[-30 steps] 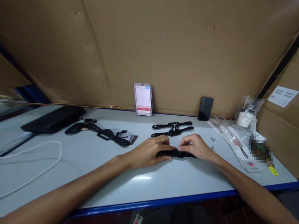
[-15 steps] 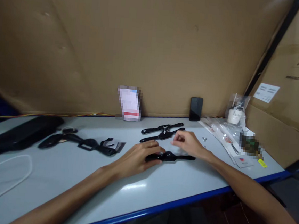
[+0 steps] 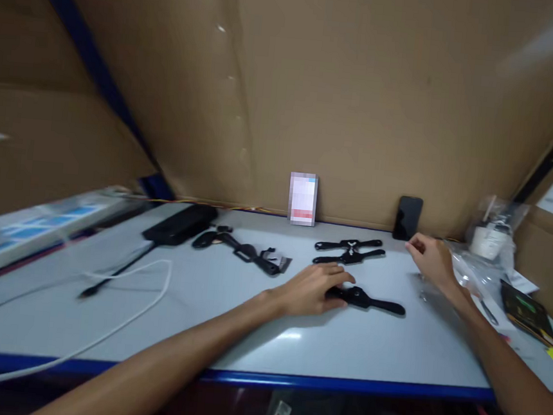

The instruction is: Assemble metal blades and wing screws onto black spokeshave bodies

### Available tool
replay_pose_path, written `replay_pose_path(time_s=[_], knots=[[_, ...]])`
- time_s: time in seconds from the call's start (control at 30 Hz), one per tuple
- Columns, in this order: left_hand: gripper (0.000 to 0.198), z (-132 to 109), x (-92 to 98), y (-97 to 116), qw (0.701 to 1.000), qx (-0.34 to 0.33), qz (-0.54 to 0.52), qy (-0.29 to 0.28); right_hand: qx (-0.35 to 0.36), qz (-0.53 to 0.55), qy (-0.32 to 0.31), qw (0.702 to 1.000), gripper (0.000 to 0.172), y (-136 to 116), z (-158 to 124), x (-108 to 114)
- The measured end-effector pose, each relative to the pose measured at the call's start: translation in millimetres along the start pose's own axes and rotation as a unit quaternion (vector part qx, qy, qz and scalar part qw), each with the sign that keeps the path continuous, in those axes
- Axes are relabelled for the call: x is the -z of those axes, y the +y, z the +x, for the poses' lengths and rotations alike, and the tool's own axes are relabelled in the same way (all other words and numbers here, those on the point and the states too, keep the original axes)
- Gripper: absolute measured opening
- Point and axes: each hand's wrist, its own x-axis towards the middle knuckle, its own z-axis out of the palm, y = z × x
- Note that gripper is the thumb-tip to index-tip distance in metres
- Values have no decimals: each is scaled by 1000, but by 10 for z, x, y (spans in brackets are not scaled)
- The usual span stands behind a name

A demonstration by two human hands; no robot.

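Note:
My left hand (image 3: 315,288) lies on the left end of a long black part (image 3: 368,301) on the grey table (image 3: 199,317), fingers curled over it and pressing it down. My right hand (image 3: 431,260) hovers above the table to the right, fingers loosely bent with the fingertips drawn together; whether anything is between them is too small to see. A pair of similar black parts (image 3: 350,251) lies just behind, joined at the middle.
A phone (image 3: 407,218) and a card (image 3: 302,199) lean on the cardboard wall. Clear bags and a white cup (image 3: 489,239) sit at right, a dark booklet (image 3: 526,312) beyond. More black pieces (image 3: 243,251), a black case (image 3: 181,223) and a white cable (image 3: 117,310) lie at left.
My right hand has left the black part and moved right and back toward the bags. My left hand stays on the part. The camera has swung left.

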Motion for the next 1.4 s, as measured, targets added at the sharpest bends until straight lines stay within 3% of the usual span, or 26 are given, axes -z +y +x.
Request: replay_pose_path(time_s=[0.13, 0.27, 0.43, 0.57, 0.63, 0.73, 0.9, 1.0, 1.1, 1.2, 1.3, 1.4], knots=[[36, 27, -13, -9, 1000, 1, 1, -1, 81, 40, -84, 992, 11, -457, -21, -216], [36, 30, -52, -28, 1000, 22, 3, -8, 163, 61, -219, 960, 15, -1270, 65, -504], [38, 26, -67, -22, 999, 34, 9, -15, 168, 117, -298, 932, 4, -2105, 329, -1081], [30, 35, -48, -4, 999, 37, 13, -23, 133, 167, -361, 908, 23, -2346, 456, -1482], [30, 39, -43, -2, 999, 34, 12, -23, 108, 204, -381, 895, 28, -2335, 488, -1547], [34, 38, -48, -10, 1000, 23, 6, -18, 56, 276, -377, 882, 25, -2168, 517, -1425], [36, 27, -55, -18, 1000, 9, -2, -6, -28, 370, -341, 864, 26, -1515, 336, -842], [37, 22, -31, -3, 1000, -6, 9, -7, -114, 462, -325, 818, 37, -1040, 83, -488], [34, 11, -8, 12, 1000, -12, 4, -9, -168, 484, -248, 822, 39, -693, -108, -252], [32, -10, -8, 11, 1000, -7, -2, -8, -165, 479, -259, 822, 36, -552, -169, -138], [33, -29, -16, -4, 1000, 4, -1, -15, -127, 472, -298, 820, 28, -548, -154, -114], [33, -41, -19, -18, 1000, 10, -2, -26, -117, 467, -296, 825, 17, -566, -129, -147]])
